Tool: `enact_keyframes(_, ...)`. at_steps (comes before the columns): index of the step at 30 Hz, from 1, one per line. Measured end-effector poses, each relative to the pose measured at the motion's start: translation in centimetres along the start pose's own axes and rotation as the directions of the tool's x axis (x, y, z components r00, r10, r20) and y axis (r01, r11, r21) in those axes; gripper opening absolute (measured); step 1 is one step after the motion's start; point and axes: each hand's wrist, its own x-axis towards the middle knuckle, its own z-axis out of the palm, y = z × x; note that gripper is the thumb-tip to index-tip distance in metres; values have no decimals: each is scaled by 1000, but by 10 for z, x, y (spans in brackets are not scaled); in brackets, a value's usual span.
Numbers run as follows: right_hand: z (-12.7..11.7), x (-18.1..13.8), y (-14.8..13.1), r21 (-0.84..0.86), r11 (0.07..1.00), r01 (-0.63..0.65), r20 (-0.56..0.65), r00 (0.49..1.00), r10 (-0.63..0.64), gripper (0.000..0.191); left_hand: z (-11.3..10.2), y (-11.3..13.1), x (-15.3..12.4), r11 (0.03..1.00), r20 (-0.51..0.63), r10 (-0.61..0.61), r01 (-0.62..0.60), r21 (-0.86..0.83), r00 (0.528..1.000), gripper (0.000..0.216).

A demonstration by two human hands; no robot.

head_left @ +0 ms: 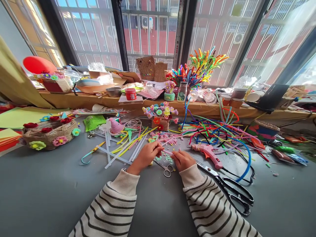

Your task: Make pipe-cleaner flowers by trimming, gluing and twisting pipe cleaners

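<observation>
My left hand and my right hand meet over the grey table, both pinched on the ends of a short pale pink pipe cleaner stretched between them. Small scissors lie just under my hands. A pink glue gun lies to the right of my right hand. Large black scissors rest beside my right sleeve. Loose pink and green scraps lie under the fingers.
A woven basket with yarn flowers stands at the left. A small flower pot sits behind my hands. Loose coloured pipe cleaners sprawl to the right. The wooden sill holds jars, a red tub and a pipe-cleaner bunch.
</observation>
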Motion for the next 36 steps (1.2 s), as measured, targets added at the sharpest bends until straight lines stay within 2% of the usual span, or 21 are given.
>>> enact_keyframes(3, -1, 1, -1, -11, 1000, 14, -4, 1000, -14, 29, 1, 1, 0, 996, -20, -23, 21, -87, 1000, 23)
enact_keyframes(6, 0, 0, -2, 3, 1000, 18, -14, 1000, -18, 32, 5, 5, 0, 967, -14, -50, 45, -251, 999, 20)
enact_keyframes(8, 2, 0, -2, 14, 1000, 25, -25, 999, -25, 35, 10, 8, 0, 926, 77, -67, 91, -368, 995, 25)
enact_keyframes(11, 3, 0, -3, 49, 997, 58, -31, 998, -57, 38, 15, 11, 0, 906, 193, -75, 148, -398, 978, 25)
enact_keyframes(13, 2, 1, -4, 98, 992, 76, -27, 997, -73, 36, 15, 10, 0, 935, 152, -74, 122, -333, 986, 23)
enact_keyframes(15, 2, 1, -6, 160, 984, 72, -17, 997, -70, 33, 11, 7, 1, 977, -32, -67, 59, -205, 997, 26)
enact_keyframes(16, 1, 1, -6, 188, 980, 61, -10, 998, -60, 33, 8, 6, 2, 993, -165, -54, 35, -114, 985, 28)
enact_keyframes(17, 0, 1, -7, 209, 977, 46, -1, 999, -46, 32, 5, 4, 2, 1000, -303, -20, 18, -9, 953, 29)
enact_keyframes(19, -1, 1, -7, 223, 975, 8, 13, 1000, -11, 31, 1, 1, 3, 978, -454, 54, 44, 204, 889, 29)
enact_keyframes(20, -1, 1, -7, 219, 976, -10, 17, 1000, 7, 31, 0, -1, 3, 961, -451, 66, 65, 268, 890, 29)
enact_keyframes(23, -2, 2, -7, 202, 978, -52, 16, 999, 50, 30, 2, -8, 3, 888, -323, 59, 98, 449, 945, 29)
enact_keyframes(27, 0, 2, -6, 205, 976, -70, 22, 998, 67, 26, 7, -21, 3, 720, -205, -17, 155, 677, 979, 20)
enact_keyframes(32, 0, 2, -7, 248, 967, -60, 59, 997, 47, 23, 5, -25, 1, 566, -178, -65, 183, 804, 982, 18)
enact_keyframes(36, -2, 3, -6, 289, 952, -104, 51, 994, 93, 24, 3, -17, 0, 560, -263, -31, 235, 794, 964, 19)
